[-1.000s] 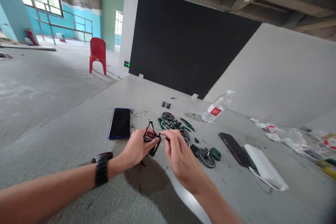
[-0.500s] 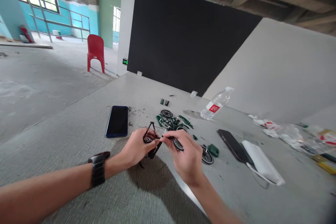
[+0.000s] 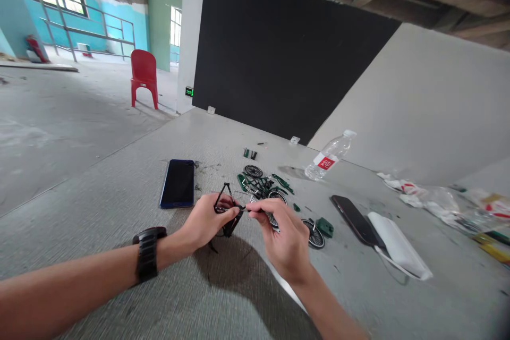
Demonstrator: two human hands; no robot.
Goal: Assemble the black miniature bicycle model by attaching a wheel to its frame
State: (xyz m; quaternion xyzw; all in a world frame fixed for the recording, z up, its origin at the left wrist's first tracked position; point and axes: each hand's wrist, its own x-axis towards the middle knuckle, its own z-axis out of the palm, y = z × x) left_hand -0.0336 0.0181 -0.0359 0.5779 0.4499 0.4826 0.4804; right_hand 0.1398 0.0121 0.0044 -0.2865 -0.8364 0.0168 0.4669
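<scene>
My left hand [image 3: 209, 221] is closed around a small black frame [image 3: 228, 227], which looks like a model bicycle frame, held above the grey table. My right hand [image 3: 285, 234] pinches a thin dark piece [image 3: 247, 209] whose tip meets the frame by my left fingertips. Just beyond my hands lie green and black model bicycle parts [image 3: 261, 186], with a small spoked wheel [image 3: 253, 171] among them. Beside my right hand rest another wheel [image 3: 314, 234] and a green box-like part [image 3: 325, 227].
A blue-edged phone [image 3: 177, 183] lies left of my hands. To the right are a clear bottle [image 3: 330, 156], a dark phone [image 3: 354, 219], a white block [image 3: 398, 247] with a cable, and plastic bags [image 3: 434, 201]. A black panel [image 3: 290, 53] stands behind.
The black frame and my left hand have shifted slightly left. A small gap has opened between the fingertips of my two hands, with the thin piece showing there.
</scene>
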